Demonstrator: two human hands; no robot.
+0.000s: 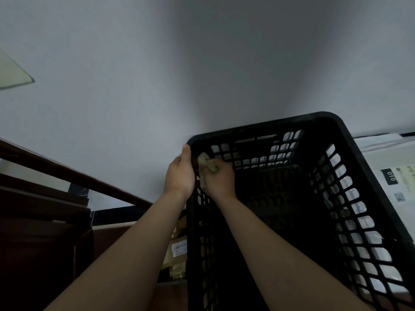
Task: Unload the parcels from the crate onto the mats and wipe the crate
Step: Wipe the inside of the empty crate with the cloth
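A black plastic crate (332, 122) with lattice walls fills the lower right, and nothing shows inside it. My left hand (179, 173) grips the crate's left rim near the far corner, thumb pointing up along the edge. Inside that corner my right hand (219, 178) holds a crumpled pale cloth (207, 164) against the inner left wall. White parcels (395, 176) with printed labels lie outside the crate on the right. A brown parcel (179, 250) with a white label lies to the left of the crate, below my left forearm.
A grey wall rises behind the crate. Dark wooden furniture (40, 221) with a slanted rail stands at the left. A pale panel (13, 72) shows at the far left edge.
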